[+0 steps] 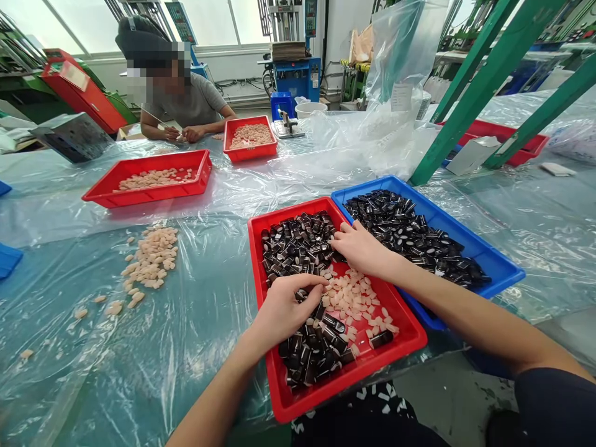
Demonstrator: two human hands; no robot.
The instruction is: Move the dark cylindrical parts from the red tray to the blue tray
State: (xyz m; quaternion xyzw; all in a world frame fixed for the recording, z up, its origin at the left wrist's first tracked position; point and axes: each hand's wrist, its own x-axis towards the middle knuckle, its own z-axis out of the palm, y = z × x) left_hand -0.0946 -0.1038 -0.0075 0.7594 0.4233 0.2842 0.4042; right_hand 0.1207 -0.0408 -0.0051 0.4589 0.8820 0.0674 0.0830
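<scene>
A red tray point(279, 397) right in front of me holds small black glossy pieces point(298, 245) and a patch of pale pink pieces point(354, 301). My left hand point(286, 307) is curled, fingers pinched over the black pieces in the tray's middle, shut on something I cannot make out. My right hand point(361, 248) lies palm down at the tray's far right side, fingers bent into the black pieces; what it holds is hidden. A blue tray point(500, 264) full of black pieces sits just right of it.
Clear plastic sheeting covers the table. A loose heap of pink pieces point(151, 257) lies at left. Two more red trays of pink pieces point(153, 180) point(250, 136) stand further back, where another person point(179, 93) sits working. Green steel struts point(470, 93) rise at right.
</scene>
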